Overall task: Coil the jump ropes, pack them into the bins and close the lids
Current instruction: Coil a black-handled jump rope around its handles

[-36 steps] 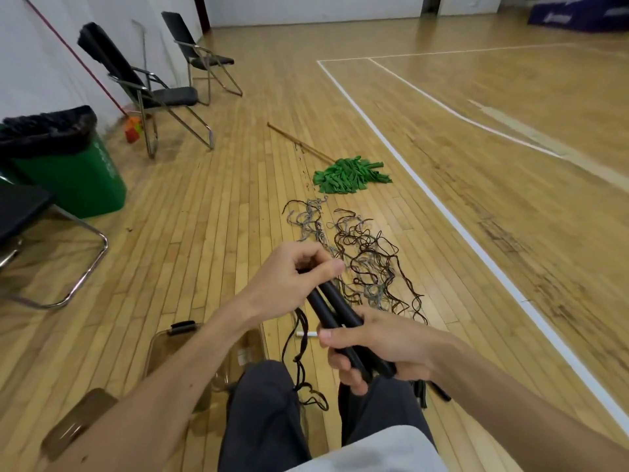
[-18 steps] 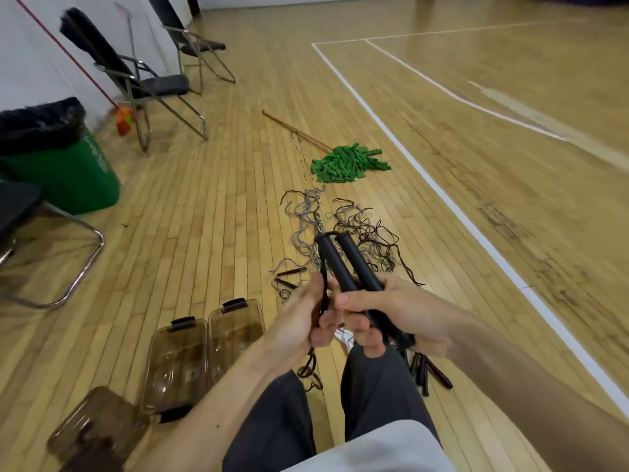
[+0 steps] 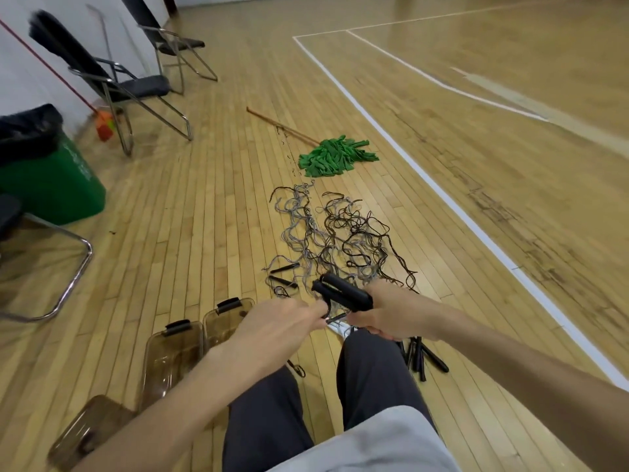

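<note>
You are early in the job, by my reckoning. Your right hand (image 3: 391, 315) is clenched round a pair of black handles (image 3: 343, 292) held side by side, and your left hand (image 3: 275, 330) seems to pinch the cord just beneath them. That one rope looks part-way coiled and is not yet packed. Beyond your hands a big tangle of ropes (image 3: 340, 240) lies loose on the floor, and another bundle (image 3: 422, 359) lies by your right leg. The brown bins (image 3: 173, 356) sit near left — whether any rope is inside, I cannot tell. Most coiling, the packing and the lids look left to do.
</note>
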Available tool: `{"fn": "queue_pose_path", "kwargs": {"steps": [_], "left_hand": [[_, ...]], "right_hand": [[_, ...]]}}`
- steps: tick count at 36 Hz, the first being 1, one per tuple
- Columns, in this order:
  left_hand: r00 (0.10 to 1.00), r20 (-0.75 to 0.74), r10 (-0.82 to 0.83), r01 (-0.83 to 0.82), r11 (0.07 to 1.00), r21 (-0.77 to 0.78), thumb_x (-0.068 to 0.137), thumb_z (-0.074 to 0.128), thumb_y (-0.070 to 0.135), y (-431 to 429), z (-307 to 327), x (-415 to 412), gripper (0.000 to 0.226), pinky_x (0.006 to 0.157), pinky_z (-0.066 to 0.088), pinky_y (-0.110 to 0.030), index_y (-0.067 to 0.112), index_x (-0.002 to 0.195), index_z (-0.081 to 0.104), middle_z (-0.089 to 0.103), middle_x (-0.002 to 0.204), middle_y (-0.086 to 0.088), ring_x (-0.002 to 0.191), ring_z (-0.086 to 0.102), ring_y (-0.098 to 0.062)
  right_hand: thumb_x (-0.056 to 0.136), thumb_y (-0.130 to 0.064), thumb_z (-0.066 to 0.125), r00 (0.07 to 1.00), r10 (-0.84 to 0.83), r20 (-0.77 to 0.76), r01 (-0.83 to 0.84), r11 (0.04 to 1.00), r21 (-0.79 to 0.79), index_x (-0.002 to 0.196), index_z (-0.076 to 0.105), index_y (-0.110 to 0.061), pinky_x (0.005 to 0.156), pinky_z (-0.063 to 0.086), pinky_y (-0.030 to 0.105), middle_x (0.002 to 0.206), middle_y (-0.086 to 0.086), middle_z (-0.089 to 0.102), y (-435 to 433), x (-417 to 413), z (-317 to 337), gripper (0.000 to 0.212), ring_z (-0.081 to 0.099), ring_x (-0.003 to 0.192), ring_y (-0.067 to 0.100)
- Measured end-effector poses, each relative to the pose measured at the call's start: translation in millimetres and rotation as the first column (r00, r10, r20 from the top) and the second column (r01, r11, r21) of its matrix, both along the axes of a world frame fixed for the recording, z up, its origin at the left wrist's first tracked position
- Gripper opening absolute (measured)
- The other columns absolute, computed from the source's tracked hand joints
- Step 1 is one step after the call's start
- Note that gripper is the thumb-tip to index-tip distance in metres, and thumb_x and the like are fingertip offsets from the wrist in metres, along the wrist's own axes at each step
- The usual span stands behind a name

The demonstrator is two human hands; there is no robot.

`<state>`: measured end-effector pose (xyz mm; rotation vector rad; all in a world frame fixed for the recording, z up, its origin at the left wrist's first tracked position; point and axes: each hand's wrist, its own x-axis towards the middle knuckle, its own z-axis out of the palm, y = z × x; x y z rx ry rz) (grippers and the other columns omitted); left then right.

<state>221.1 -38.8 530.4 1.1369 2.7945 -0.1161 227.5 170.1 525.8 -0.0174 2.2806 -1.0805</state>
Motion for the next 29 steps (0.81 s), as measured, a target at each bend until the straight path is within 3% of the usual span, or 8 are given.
{"fn": "queue_pose_path", "kwargs": {"steps": [5, 7, 9, 13, 16, 22, 26, 29], "left_hand": [[0.964, -0.040, -0.263, 0.259, 0.962, -0.088, 0.108, 0.039, 0.031, -3, 22, 0, 0.022, 0.064, 0.042, -0.031, 0.022, 0.126, 0.050, 0.058, 0.109, 0.002, 0.095, 0.062, -0.022], [0.928, -0.078, -0.363, 0.362, 0.932, -0.034, 0.097, 0.063, 0.029, -5, 28, -2, 0.014, 0.057, 0.049, -0.029, 0.023, 0.110, 0.064, 0.066, 0.096, 0.004, 0.084, 0.067, -0.018], [0.900, -0.133, -0.416, 0.424, 0.905, 0.043, 0.079, 0.084, 0.030, -6, 30, -6, 0.016, 0.042, 0.040, -0.020, 0.026, 0.086, 0.071, 0.063, 0.072, 0.010, 0.062, 0.063, -0.011], [0.867, -0.137, -0.478, 0.495, 0.857, 0.142, 0.088, 0.064, 0.033, 0, 36, -10, 0.013, 0.044, 0.047, -0.017, 0.027, 0.082, 0.074, 0.064, 0.070, 0.012, 0.062, 0.063, -0.008], [0.895, -0.049, -0.442, 0.439, 0.861, 0.258, 0.095, 0.042, 0.042, 4, 40, -14, 0.037, 0.051, 0.055, -0.025, 0.026, 0.087, 0.075, 0.067, 0.077, 0.013, 0.067, 0.064, -0.006], [0.918, 0.262, -0.297, 0.224, 0.935, 0.276, 0.091, 0.059, 0.055, 15, 44, -20, 0.029, 0.077, 0.042, -0.016, 0.032, 0.096, 0.076, 0.052, 0.077, 0.030, 0.076, 0.050, 0.012], [0.839, 0.500, -0.215, 0.013, 0.926, 0.378, 0.083, 0.077, 0.042, 19, 46, -21, 0.015, 0.071, 0.049, -0.032, 0.028, 0.087, 0.079, 0.069, 0.077, 0.016, 0.078, 0.062, -0.008], [0.724, 0.645, -0.244, -0.119, 0.877, 0.466, 0.083, 0.080, 0.022, 20, 46, -21, 0.006, 0.061, 0.045, -0.025, 0.017, 0.084, 0.080, 0.070, 0.070, 0.005, 0.063, 0.057, -0.008]], "right_hand": [[0.096, -0.023, 0.066, 0.974, 0.192, 0.122, -0.208, 0.968, 0.141, 0.097, 0.061, -0.003, 0.047, 0.043, 0.026, 0.071, 0.007, 0.059, -1, 1, 5, 0.021, 0.052, 0.055, 0.019], [0.096, -0.023, 0.065, 0.949, 0.262, 0.173, -0.289, 0.945, 0.155, 0.087, 0.060, -0.005, 0.048, 0.043, 0.026, 0.068, 0.005, 0.058, -2, 2, 9, 0.020, 0.051, 0.051, 0.017], [0.096, -0.022, 0.064, 0.929, 0.319, 0.187, -0.351, 0.920, 0.177, 0.080, 0.057, -0.009, 0.050, 0.043, 0.026, 0.063, 0.002, 0.056, -3, 3, 14, 0.022, 0.049, 0.047, 0.014], [0.097, -0.023, 0.063, 0.900, 0.398, 0.175, -0.428, 0.882, 0.196, 0.081, 0.056, -0.010, 0.051, 0.043, 0.027, 0.065, 0.002, 0.055, 1, 4, 25, 0.022, 0.049, 0.050, 0.015], [0.097, -0.027, 0.063, 0.885, 0.444, 0.139, -0.464, 0.860, 0.213, 0.086, 0.061, -0.006, 0.054, 0.043, 0.027, 0.066, 0.004, 0.057, 6, 8, 29, 0.025, 0.051, 0.052, 0.018], [0.099, -0.032, 0.062, 0.865, 0.498, 0.064, -0.499, 0.835, 0.231, 0.083, 0.055, -0.017, 0.056, 0.042, 0.027, 0.071, 0.002, 0.055, 9, 20, 24, 0.023, 0.049, 0.058, 0.018], [0.100, -0.034, 0.060, 0.835, 0.551, -0.002, -0.534, 0.810, 0.244, 0.082, 0.052, -0.021, 0.043, 0.033, 0.014, 0.068, -0.004, 0.048, 9, 26, 28, 0.024, 0.041, 0.050, 0.008], [0.100, -0.033, 0.060, 0.819, 0.571, -0.057, -0.552, 0.811, 0.193, 0.076, 0.048, -0.028, 0.045, 0.034, 0.013, 0.066, -0.005, 0.047, 9, 29, 32, 0.028, 0.042, 0.046, 0.003]]}}
